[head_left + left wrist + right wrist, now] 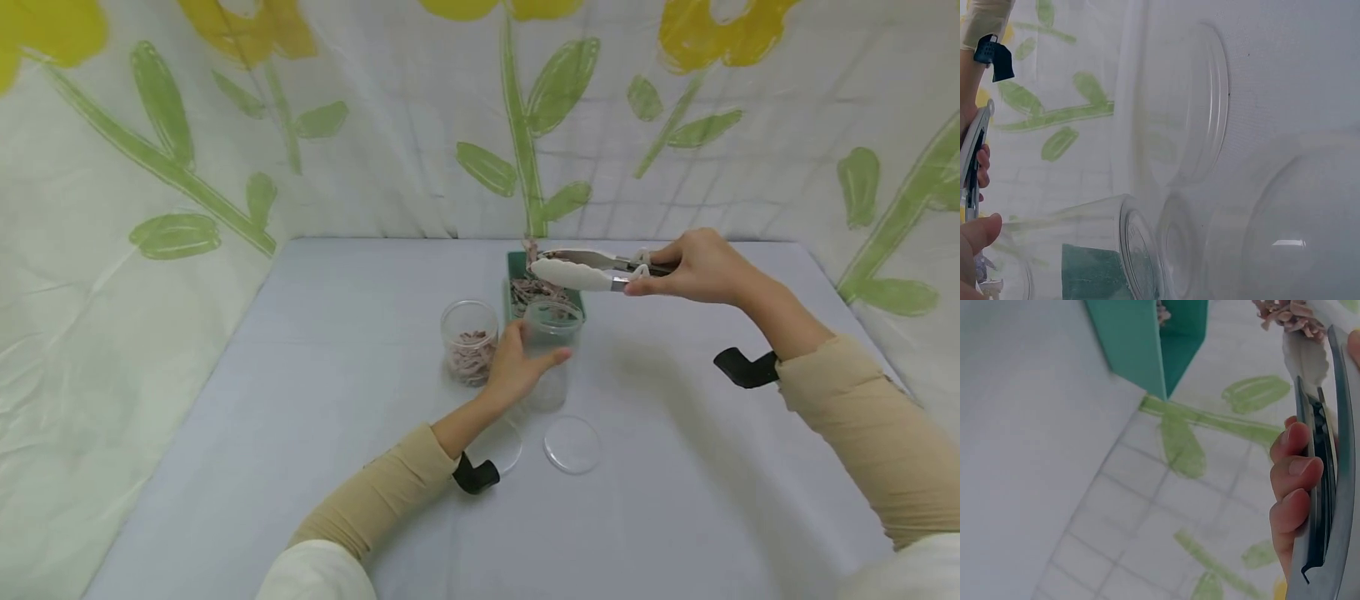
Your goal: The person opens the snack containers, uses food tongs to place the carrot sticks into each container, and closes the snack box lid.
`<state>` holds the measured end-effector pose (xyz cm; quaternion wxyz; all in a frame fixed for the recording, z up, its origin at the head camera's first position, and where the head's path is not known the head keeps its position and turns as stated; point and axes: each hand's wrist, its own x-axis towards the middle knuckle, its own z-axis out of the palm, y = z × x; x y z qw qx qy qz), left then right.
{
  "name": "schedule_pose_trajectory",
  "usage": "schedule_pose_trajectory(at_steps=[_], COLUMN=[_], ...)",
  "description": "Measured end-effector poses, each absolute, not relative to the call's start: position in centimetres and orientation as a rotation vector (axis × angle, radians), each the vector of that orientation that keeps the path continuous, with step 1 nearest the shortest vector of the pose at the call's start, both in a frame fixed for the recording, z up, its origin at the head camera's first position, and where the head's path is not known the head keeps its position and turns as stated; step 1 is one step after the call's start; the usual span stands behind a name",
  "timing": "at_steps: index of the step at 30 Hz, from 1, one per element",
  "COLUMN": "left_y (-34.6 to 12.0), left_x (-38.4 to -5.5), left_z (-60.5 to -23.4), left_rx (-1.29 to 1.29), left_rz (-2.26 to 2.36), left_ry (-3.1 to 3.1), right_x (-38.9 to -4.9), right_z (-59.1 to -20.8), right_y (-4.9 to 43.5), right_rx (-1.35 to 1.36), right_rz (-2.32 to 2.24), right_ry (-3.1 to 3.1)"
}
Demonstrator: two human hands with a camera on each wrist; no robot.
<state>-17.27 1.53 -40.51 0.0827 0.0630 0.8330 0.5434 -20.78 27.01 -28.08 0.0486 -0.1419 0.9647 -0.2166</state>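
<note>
Brownish strips (474,363) lie in a clear jar (447,330) on the table (337,333). Rightward, the left hand (520,367) grips a second clear jar (558,335), beside a green box (516,266) of more strips. Past a round lid (572,446), tongs (576,275) pinch a clump, held in the curled right hand (701,267).

Tongs (573,273), silver handles and white scalloped heads, held in right fingers (647,286), heads pointing left. Brownish-pink strips (531,254) pinched at the heads, left of right fingers. Clear jar (561,335), see-through, round, mouth up, held in left fingers (553,358). Filled jar (450,343), also clear, upright, just left of left fingers, strips partway up. Green box (516,265), open, rectangular, just beyond left fingers, more strips inside.
</note>
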Motion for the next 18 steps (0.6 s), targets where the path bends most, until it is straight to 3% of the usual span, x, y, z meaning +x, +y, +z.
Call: schedule_pose_trajectory(at_steps=[18], left_y=[1.7], left_x=[-16.7], left_z=[-40.6], left_rx=[0.229], left_rz=[1.659], left_ry=[2.446], right_x=[-19.5], right_z=[-28.4], right_y=[28.0], right_rx=[-0.465], right_rz=[-0.678], right_ry=[2.744])
